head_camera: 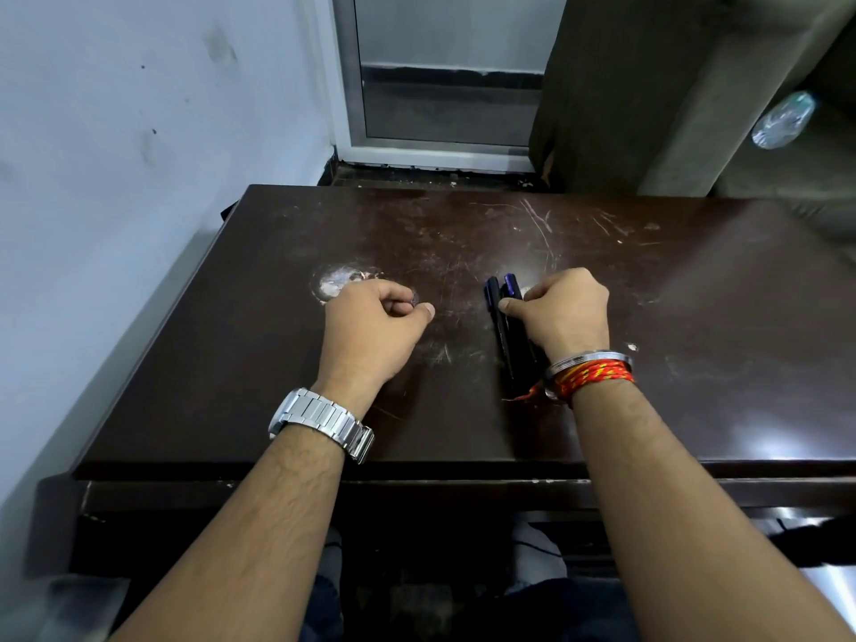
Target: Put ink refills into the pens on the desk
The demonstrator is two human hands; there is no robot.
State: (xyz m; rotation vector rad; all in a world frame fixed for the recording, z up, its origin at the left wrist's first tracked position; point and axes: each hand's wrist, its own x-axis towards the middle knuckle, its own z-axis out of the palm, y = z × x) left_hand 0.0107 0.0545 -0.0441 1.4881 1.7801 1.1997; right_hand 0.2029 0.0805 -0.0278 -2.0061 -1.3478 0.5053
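A small bunch of dark pens [502, 312], black and blue, lies lengthwise on the dark brown desk [695, 317], tips pointing away from me. My right hand [567, 312] is closed around the bunch, thumb on its left side, and hides the middle of the pens. My left hand [377, 324] rests on the desk to the left, fingers curled in; a small dark item shows between thumb and forefinger, too small to identify. No separate refill is visible.
The desk top is scratched, with a worn pale patch [336, 282] just beyond my left hand. A wall runs along the left. Behind the desk are a door frame [444, 150] and a plastic bottle [783, 120] at the far right.
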